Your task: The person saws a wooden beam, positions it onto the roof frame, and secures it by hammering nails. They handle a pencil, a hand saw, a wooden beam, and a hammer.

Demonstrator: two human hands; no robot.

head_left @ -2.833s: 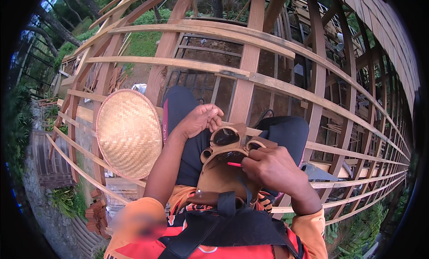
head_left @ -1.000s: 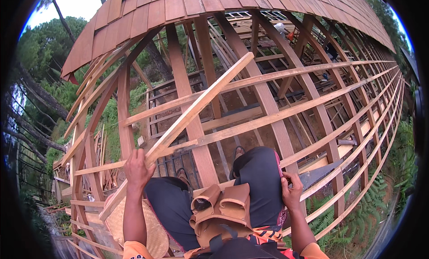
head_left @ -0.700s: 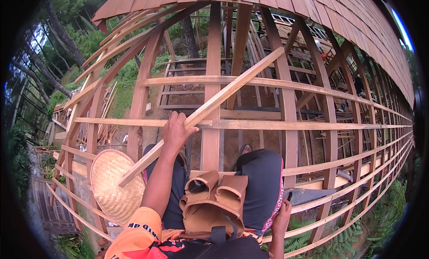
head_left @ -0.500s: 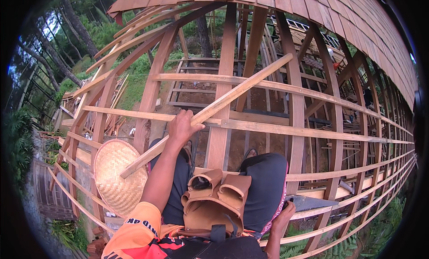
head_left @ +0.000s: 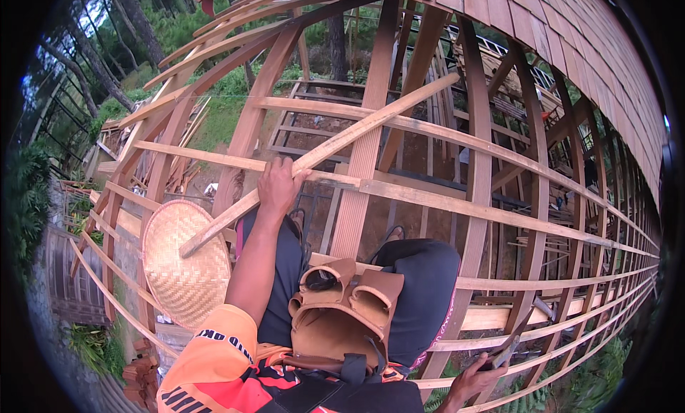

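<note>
My left hand (head_left: 279, 188) is closed round a loose wooden batten (head_left: 371, 128) where it crosses the fixed horizontal batten (head_left: 421, 195). The loose batten slants from lower left to upper right, its near end over a conical woven hat (head_left: 189, 288). At the lower right, my right hand (head_left: 472, 381) grips a handsaw (head_left: 511, 344) by its dark handle. The saw's blade is turned nearly edge-on and points up and away, beside the lower roof battens. A brown leather tool pouch (head_left: 335, 331) with open pockets lies across my lap, with a dark object in one pocket.
I sit on an open roof frame of rafters (head_left: 367, 128) and battens, with wide gaps showing the ground below. Wooden shingles (head_left: 528, 28) cover the upper right. Stacked timber (head_left: 478, 63) lies beyond, and red bricks (head_left: 139, 374) lie at lower left.
My right hand has moved right and down with the handsaw, whose blade has turned from flat to nearly edge-on. My left hand still holds the loose batten, and the view has shifted slightly.
</note>
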